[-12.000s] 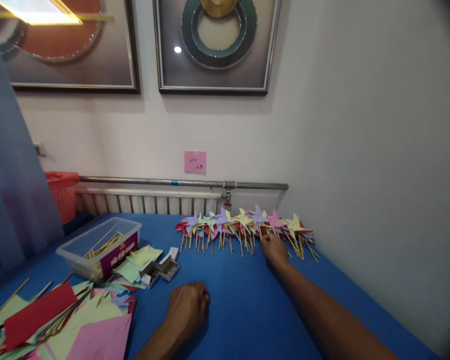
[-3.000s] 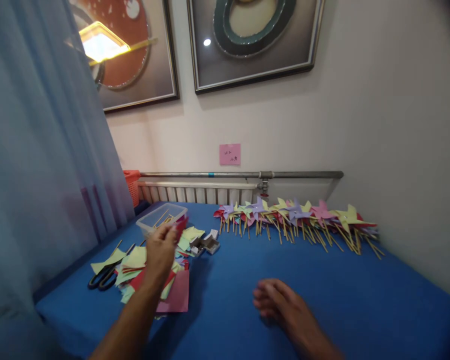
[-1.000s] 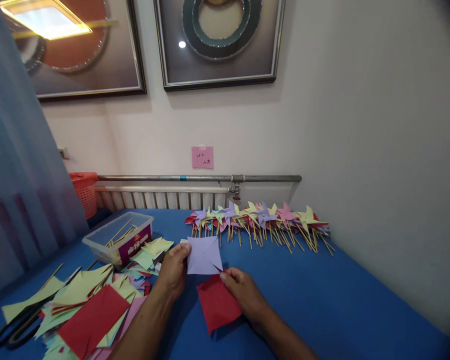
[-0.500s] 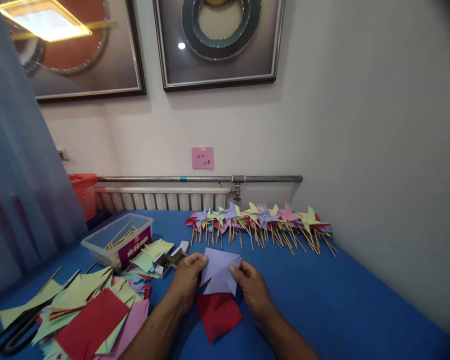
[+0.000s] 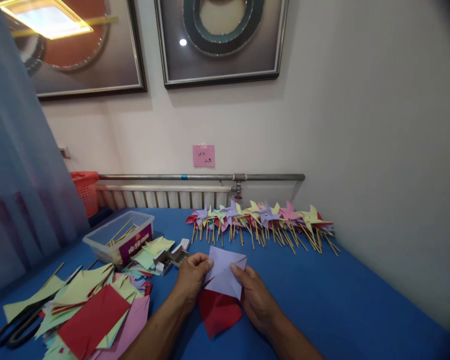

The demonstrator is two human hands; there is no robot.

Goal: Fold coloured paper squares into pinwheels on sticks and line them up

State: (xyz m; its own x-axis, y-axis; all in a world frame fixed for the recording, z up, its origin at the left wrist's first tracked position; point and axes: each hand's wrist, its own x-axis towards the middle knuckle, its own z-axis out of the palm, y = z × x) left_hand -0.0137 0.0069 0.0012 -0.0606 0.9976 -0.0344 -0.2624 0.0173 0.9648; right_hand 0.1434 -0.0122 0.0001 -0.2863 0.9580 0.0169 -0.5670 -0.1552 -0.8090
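Now, our hands: left hand (image 5: 189, 278) and right hand (image 5: 257, 300), both pinching one lilac paper square (image 5: 225, 271).
Beneath it: one red paper square (image 5: 218, 312), on our blue table (image 5: 341, 300).
Behind: one pinwheel row (image 5: 263, 216), uncounted.

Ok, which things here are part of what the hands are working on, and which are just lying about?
In hand: purple paper square, held by left hand and right hand; red paper square beneath it.
Lying about: finished pinwheels, box of sticks, loose paper pile, scissors, orange basket.
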